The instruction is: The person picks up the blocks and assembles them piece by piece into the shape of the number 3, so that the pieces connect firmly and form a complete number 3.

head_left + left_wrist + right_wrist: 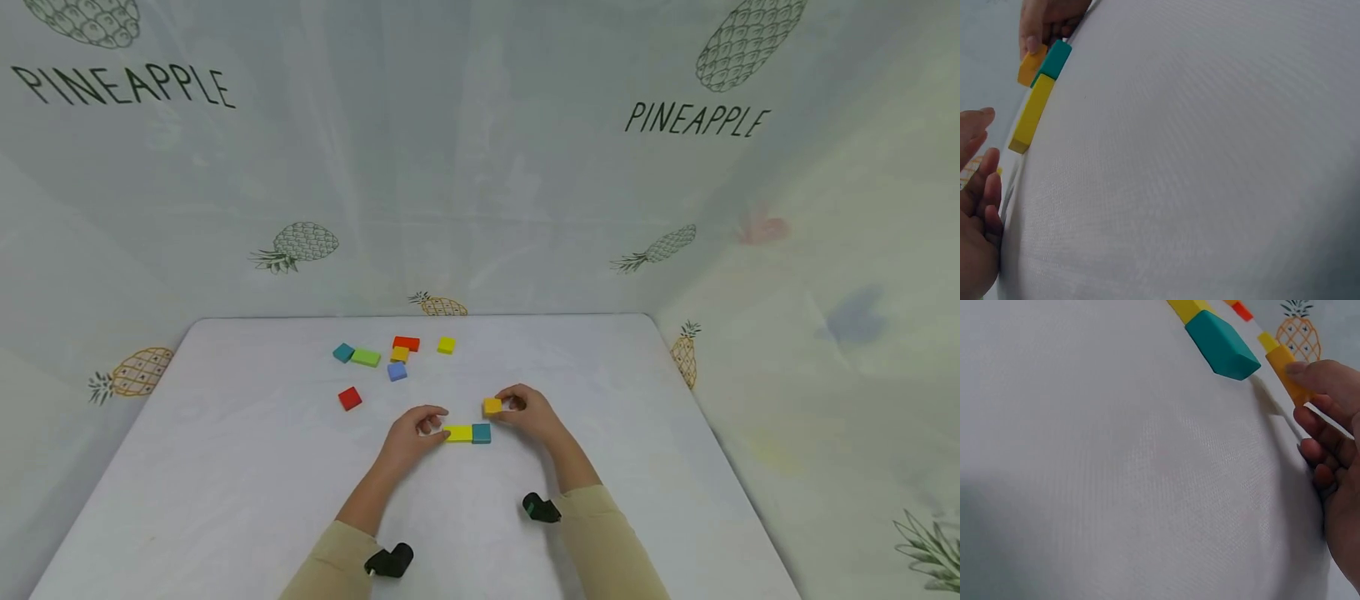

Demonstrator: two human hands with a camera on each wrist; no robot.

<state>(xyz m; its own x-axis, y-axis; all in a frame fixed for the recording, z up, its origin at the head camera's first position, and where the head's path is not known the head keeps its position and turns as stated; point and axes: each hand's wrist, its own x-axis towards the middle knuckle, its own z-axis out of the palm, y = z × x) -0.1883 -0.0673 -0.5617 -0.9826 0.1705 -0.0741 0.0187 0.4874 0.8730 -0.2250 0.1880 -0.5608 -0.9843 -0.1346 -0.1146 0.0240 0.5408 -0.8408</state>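
A long yellow block (458,433) and a teal block (482,433) lie end to end on the white table. My right hand (529,412) pinches an orange-yellow block (492,407) between thumb and fingers, just behind the teal one; the right wrist view shows the thumb on the face of this orange block (1288,374). At the left end of the yellow block is my left hand (413,432), its thumb and fingers parted and loosely bent. The left wrist view shows nothing in that hand (979,206), with a gap between it and the yellow block (1032,115).
Towards the back left lie a teal block (343,352), a green one (366,357), a red one (407,342), an orange one (400,355), a blue one (397,372) and a yellow one (446,345). Another red block (349,398) sits left of my left hand.
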